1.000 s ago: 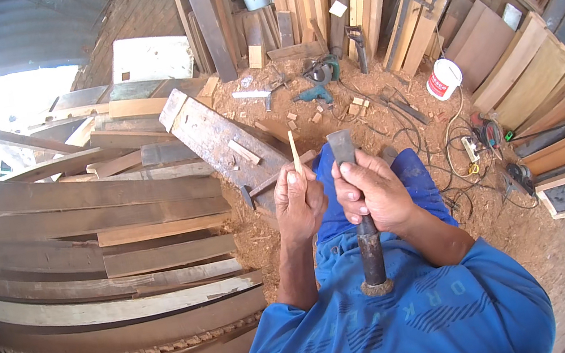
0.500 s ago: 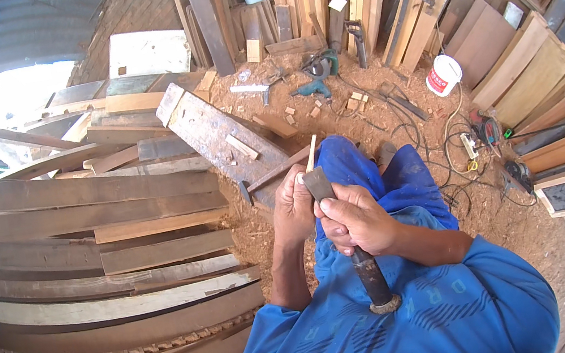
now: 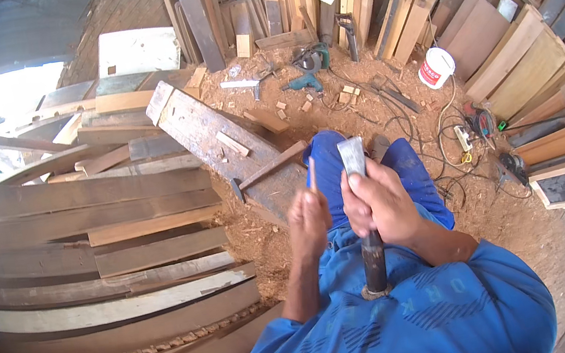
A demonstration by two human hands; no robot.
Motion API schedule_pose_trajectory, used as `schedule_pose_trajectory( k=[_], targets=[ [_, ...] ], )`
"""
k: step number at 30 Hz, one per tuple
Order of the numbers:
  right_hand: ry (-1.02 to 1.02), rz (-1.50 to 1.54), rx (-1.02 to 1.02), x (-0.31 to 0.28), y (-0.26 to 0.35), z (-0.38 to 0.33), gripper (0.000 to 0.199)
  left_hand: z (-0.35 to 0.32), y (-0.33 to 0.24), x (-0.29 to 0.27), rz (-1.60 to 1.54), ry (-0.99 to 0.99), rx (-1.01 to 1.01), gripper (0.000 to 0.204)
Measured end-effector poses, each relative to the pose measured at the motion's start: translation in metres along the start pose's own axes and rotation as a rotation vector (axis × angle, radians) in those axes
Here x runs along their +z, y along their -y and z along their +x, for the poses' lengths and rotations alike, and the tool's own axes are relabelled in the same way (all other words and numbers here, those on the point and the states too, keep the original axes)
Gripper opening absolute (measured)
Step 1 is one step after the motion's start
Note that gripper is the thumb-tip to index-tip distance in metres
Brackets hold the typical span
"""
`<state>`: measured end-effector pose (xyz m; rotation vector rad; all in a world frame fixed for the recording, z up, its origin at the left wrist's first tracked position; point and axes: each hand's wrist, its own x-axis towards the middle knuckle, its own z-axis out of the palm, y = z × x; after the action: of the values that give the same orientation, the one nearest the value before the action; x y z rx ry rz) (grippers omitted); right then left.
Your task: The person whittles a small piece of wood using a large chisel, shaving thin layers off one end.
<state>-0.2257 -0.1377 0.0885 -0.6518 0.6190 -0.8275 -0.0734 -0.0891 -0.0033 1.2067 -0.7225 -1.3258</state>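
Observation:
My right hand (image 3: pixel 378 202) is wrapped round a wide chisel (image 3: pixel 353 157), its flat grey blade pointing up and away from me. The chisel's dark handle runs down below the hand, and its butt end rests against my blue shirt. My left hand (image 3: pixel 308 215) holds a thin wooden stick (image 3: pixel 312 174) upright between thumb and fingers. Stick and blade stand apart, side by side above my blue trousers. A hammer (image 3: pixel 271 166) with a wooden handle lies at an angle on the thick wooden board beyond my left hand.
The thick board (image 3: pixel 198 127) slants across the sawdust-covered ground and carries a small wood block (image 3: pixel 232 144). Long planks (image 3: pixel 80 192) are stacked on the left. Ahead lie a teal power tool (image 3: pixel 303 83) and cables. A white bucket (image 3: pixel 436 68) stands front right, near leaning boards (image 3: pixel 517 86).
The stick and chisel blade, together before, are now apart. My right hand has moved right and turned the blade more upright; my left hand has dropped lower.

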Motion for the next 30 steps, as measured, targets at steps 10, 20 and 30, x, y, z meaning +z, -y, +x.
schedule_pose_trajectory(
  k=[10,20,30],
  targets=[
    [0.162,0.079,0.217,0.017,-0.020,0.017,0.019,0.039,-0.056,-0.002,0.275,0.088,0.298,0.027],
    [0.152,-0.017,0.156,0.015,-0.018,0.005,0.020,0.017,-0.057,0.013,0.346,0.029,0.316,0.027],
    [0.105,-0.057,-0.214,0.008,0.009,-0.011,0.020,-0.022,0.002,0.002,0.226,0.103,0.012,0.029]
  ],
)
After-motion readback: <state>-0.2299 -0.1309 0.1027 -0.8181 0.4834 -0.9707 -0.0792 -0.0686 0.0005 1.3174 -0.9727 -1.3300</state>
